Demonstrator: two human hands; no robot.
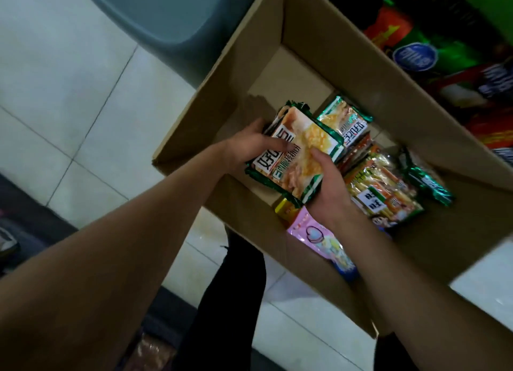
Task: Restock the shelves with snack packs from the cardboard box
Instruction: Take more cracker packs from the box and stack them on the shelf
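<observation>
An open cardboard box fills the middle of the head view. Both hands are inside it, holding a stack of green-edged snack packs between them. My left hand grips the stack's left side with a finger laid across the top pack. My right hand grips its right side, thumb on top. More snack packs lie in the box: another green pack, yellow-orange packs, a green pack at the right and a pink pack near the front wall.
Shelf goods in green, orange and red bags stand just beyond the box at upper right. A grey-blue plastic bin sits on the white tiled floor at upper left. My dark trouser leg is below the box.
</observation>
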